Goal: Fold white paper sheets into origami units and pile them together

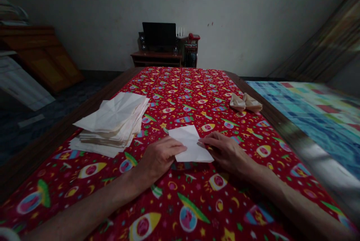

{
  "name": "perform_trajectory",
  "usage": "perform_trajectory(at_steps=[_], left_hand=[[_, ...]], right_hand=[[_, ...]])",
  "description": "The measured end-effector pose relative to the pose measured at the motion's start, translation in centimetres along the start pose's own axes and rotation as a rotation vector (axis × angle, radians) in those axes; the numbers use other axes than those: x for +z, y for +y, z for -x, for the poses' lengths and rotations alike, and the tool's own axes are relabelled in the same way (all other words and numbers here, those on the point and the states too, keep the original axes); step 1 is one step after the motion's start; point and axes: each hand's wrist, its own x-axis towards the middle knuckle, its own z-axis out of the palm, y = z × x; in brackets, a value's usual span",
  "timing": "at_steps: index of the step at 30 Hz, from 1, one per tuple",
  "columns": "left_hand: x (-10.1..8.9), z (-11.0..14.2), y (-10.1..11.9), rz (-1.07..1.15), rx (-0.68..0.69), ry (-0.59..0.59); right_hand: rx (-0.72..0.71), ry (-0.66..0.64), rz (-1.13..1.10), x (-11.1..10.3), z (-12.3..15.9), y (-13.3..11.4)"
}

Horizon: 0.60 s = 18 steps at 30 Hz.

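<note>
Left hand point(159, 159) and right hand point(226, 153) lie open, fingertips on opposite edges of a folded white paper sheet point(192, 144), no grip. Sheet sits flat on red rocket-print cloth point(180, 83) covering the counter point(270, 123). Creased paper stack point(112, 121) just left; folded paper pieces point(245, 102) further off, right.

We can read no words, numbers, labels, brands or signs in this view, neither on the creased white paper sheet point(192, 145) nor on the red printed tablecloth point(180, 83).
</note>
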Motion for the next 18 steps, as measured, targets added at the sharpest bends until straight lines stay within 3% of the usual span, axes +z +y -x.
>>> perform_trajectory(at_steps=[5, 8, 15, 18], left_hand=[[0.0, 0.2, 0.1, 0.058, -0.062, -0.001], [-0.2, 0.1, 0.2, 0.11, -0.175, 0.003], [-0.7, -0.8, 0.3, 0.121, -0.603, 0.02], [-0.5, -1.0, 0.2, 0.114, -0.659, 0.036]], right_hand=[[-0.039, -0.001, -0.023, 0.7, 0.1, 0.1], [0.046, 0.024, -0.066, 0.8, -0.1, -0.6], [0.288, 0.006, -0.014, 1.0, -1.3, -1.4], [0.389, -0.014, 0.064, 1.0, -2.3, -1.4]])
